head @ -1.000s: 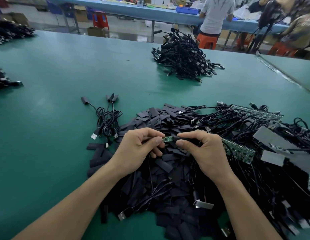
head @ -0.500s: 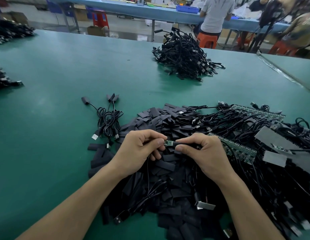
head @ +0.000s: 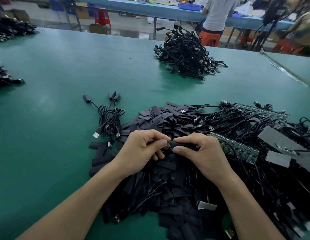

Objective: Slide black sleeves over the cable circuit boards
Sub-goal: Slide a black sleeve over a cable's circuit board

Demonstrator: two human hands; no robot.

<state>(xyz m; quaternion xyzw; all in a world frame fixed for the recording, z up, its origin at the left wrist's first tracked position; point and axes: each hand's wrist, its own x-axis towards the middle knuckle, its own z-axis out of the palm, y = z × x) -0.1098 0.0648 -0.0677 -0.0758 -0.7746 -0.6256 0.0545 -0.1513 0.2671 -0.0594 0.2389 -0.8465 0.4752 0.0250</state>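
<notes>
Where the two hands meet above a heap of loose black sleeves (head: 168, 118), one black sleeve (head: 181, 145) is held pinched between the thumb and forefinger of the right hand (head: 204, 153). A small green circuit board (head: 168, 144) is pinched by the curled fingers of the left hand (head: 142, 151); only its tip is seen at the sleeve's mouth, between the two thumbs. Just right of the hands are laid strips of green boards (head: 237, 148) and tangled black cables (head: 246, 122). A small bundle of sleeved cables (head: 110, 118) is set to the left on the green tabletop (head: 55, 127), and a larger cable heap (head: 185, 56) is piled well beyond.
</notes>
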